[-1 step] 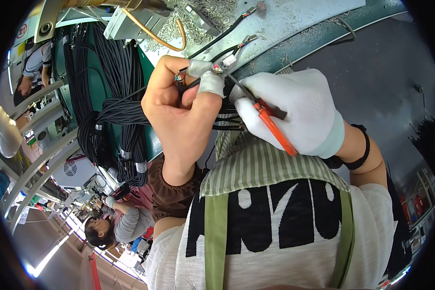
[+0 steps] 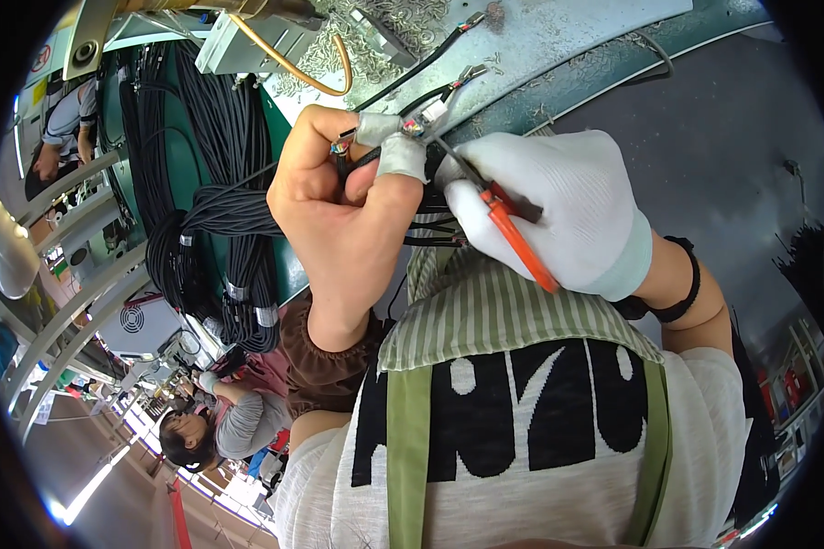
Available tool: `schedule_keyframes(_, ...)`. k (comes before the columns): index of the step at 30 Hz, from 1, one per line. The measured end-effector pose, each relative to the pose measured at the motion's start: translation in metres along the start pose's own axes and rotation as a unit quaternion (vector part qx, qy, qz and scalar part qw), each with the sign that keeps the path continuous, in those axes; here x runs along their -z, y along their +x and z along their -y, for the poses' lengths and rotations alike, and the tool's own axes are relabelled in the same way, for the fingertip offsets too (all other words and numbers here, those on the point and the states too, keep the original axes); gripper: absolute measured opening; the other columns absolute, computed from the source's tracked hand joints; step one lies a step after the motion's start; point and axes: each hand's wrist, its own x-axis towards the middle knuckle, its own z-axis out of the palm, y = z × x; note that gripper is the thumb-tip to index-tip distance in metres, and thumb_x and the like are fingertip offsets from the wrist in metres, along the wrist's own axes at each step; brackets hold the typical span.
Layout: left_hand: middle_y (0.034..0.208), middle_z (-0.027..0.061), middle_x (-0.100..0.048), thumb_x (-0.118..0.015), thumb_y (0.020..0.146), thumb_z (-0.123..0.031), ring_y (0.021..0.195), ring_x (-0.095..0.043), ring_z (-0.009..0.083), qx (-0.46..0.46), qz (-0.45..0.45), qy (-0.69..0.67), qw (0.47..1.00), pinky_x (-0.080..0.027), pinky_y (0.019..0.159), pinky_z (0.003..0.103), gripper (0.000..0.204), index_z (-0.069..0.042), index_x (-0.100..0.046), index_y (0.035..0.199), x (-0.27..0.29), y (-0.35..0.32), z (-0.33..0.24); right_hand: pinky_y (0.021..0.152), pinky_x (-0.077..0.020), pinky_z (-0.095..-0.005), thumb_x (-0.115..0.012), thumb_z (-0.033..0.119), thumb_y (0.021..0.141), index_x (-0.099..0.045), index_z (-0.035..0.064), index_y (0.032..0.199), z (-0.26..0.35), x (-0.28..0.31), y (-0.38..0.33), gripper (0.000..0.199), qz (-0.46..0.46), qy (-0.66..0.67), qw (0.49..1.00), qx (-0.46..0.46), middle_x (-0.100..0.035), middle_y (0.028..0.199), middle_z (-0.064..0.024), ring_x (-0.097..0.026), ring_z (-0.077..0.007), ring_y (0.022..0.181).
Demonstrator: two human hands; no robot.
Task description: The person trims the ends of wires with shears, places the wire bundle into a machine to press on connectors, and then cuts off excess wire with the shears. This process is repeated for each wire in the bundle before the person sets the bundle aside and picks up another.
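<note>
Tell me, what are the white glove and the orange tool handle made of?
The white glove on the right hand looks like thin knitted fabric: matte, soft, creased at the knuckles. The orange handle of the tool it grips seems smooth plastic or rubber coating with a slight sheen; which one, the picture cannot settle.

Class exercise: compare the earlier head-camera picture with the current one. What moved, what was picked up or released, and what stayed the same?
Nothing visibly changed. The bare left hand pinches the black cable end between taped fingertips, as before. The gloved right hand keeps the same grip on the orange-handled tool, its tip at the cable end. The black cable bundles hang where they were.
</note>
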Motion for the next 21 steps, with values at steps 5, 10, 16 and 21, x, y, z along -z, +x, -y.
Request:
schedule_keyframes(5, 0.077, -0.0012, -0.056, -0.063, 0.081, 0.006, 0.061, -0.043, -0.0019, -0.058, -0.016, 0.024, 0.998, -0.032, 0.052, 0.013, 0.015, 0.001, -0.053, 0.092, -0.006, -0.004, 0.008, 0.048, -0.0427, -0.031, -0.069, 0.011, 0.075, -0.064, 0.0057, 0.084, -0.005, -0.009, 0.001, 0.012, -0.063, -0.073, 0.995, 0.012, -0.055, 0.059, -0.0071, -0.056, -0.022, 0.05)
schedule_keyframes(10, 0.073, -0.0034, -0.055, -0.062, 0.084, 0.003, 0.055, -0.04, -0.0015, 0.109, 0.07, -0.13, 0.983, -0.028, 0.047, 0.014, 0.012, 0.0, -0.055, 0.092, 0.015, 0.004, 0.016, 0.048, -0.0408, -0.0279, -0.066, 0.014, 0.079, -0.063, 0.0039, 0.084, -0.01, 0.001, 0.007, 0.011, 0.104, 0.108, 0.987, -0.055, -0.05, 0.056, -0.0053, -0.055, -0.016, 0.05)
schedule_keyframes(16, 0.069, -0.006, -0.049, -0.061, 0.088, -0.005, 0.052, -0.033, 0.0002, 0.163, 0.124, -0.186, 0.961, -0.023, 0.045, 0.017, 0.01, -0.002, -0.058, 0.096, 0.03, 0.014, 0.023, 0.049, -0.0409, -0.0291, -0.064, 0.018, 0.082, -0.061, 0.0023, 0.082, -0.03, 0.005, 0.009, 0.016, 0.066, 0.092, 0.994, -0.009, -0.051, 0.058, -0.0073, -0.054, -0.0179, 0.052)
schedule_keyframes(21, 0.07, -0.0062, -0.046, -0.059, 0.089, -0.008, 0.055, -0.032, 0.0019, 0.183, 0.112, -0.229, 0.949, -0.022, 0.046, 0.017, 0.011, -0.002, -0.058, 0.098, 0.044, 0.037, 0.032, 0.054, -0.044, -0.0354, -0.062, 0.022, 0.085, -0.056, 0.0023, 0.073, -0.022, 0.044, 0.051, 0.024, 0.02, 0.034, 0.999, -0.036, -0.053, 0.06, -0.0122, -0.055, -0.029, 0.055)
